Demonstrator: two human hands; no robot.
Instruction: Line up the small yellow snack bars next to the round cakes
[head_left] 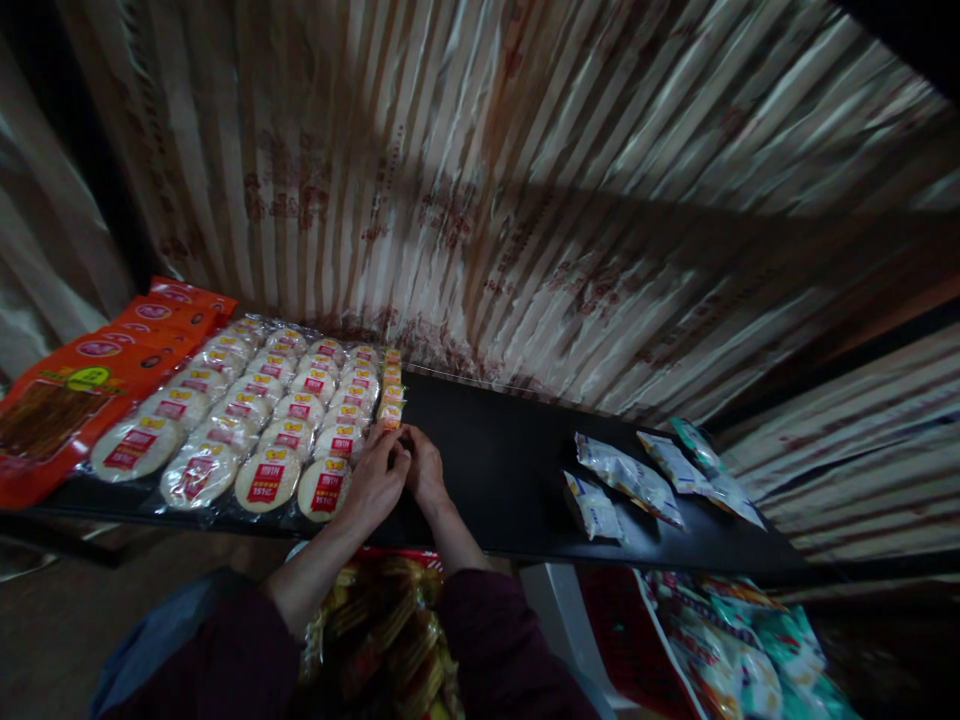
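Observation:
On a black shelf (pixel 480 450), several clear-wrapped round crackers (pixel 272 480) with red labels lie overlapping in rows. Along their right side runs a narrow column of small yellow-orange packets (pixel 392 385). My left hand (pixel 377 480) is at the near end of that column, beside the crackers, its fingers bent together. My right hand (pixel 425 468) meets it from the right, fingers curled inward. Both sets of fingertips touch around the lowest small packet; whatever lies between them is mostly hidden.
Orange packs (pixel 90 370) overlap at the shelf's left end. Several white-blue packets (pixel 630 478) lie on the right. Below are a bag of gold-wrapped items (pixel 382 630), a red-and-white container (pixel 637 640) and green-white bags (pixel 757 640). Striped sheeting (pixel 480 200) hangs behind.

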